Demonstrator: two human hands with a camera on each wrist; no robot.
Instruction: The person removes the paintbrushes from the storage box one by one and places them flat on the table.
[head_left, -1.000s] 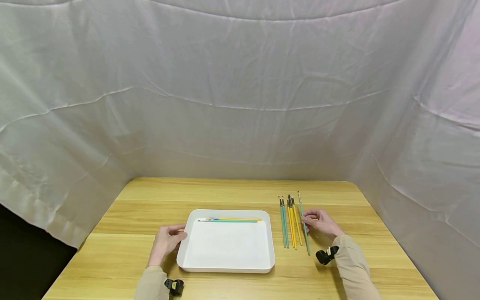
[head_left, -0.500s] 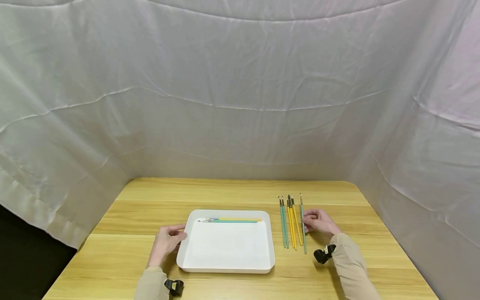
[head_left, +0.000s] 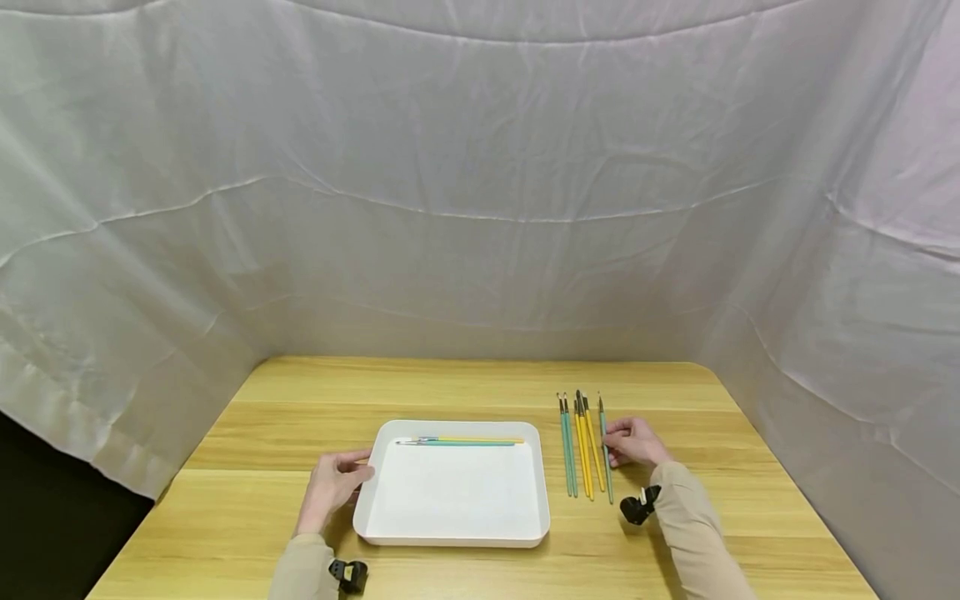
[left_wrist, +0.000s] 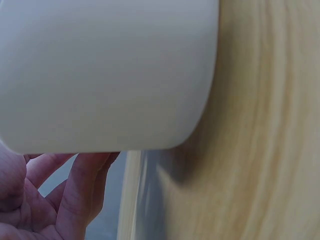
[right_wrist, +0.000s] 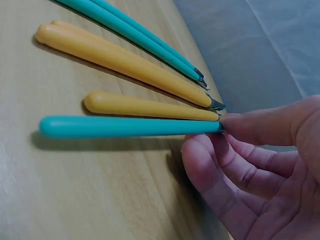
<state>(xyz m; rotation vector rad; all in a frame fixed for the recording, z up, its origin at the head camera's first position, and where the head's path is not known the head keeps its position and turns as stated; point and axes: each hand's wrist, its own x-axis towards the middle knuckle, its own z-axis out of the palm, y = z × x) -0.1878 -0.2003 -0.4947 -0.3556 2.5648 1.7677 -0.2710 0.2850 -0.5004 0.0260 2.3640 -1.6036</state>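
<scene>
My right hand (head_left: 637,442) pinches a teal-handled paintbrush (right_wrist: 125,126) between thumb and fingers near the ferrule; the handle end points toward me. Right beside it on its left lie several yellow-handled paintbrushes (head_left: 585,454), and left of those are two teal-handled ones (head_left: 567,450). My left hand (head_left: 324,492) grips the left side of a white tray (head_left: 450,541), thumb at the rim and fingers partly hidden behind the wall. Inside the tray, near its far side, a yellow-handled paintbrush (head_left: 483,439) and a teal-handled one (head_left: 468,443) lie crosswise, bristles to the left.
A wooden table (head_left: 300,400) carries everything. Pale grey curtains (head_left: 480,275) hang behind it and along both sides. The tray's right wall stands a short way left of the loose brushes.
The right hand has shifted slightly left with the teal paintbrush, bringing it closer to the yellow brushes. Its bristle tip has swung right and then a little back. Left hand and tray stay still.
</scene>
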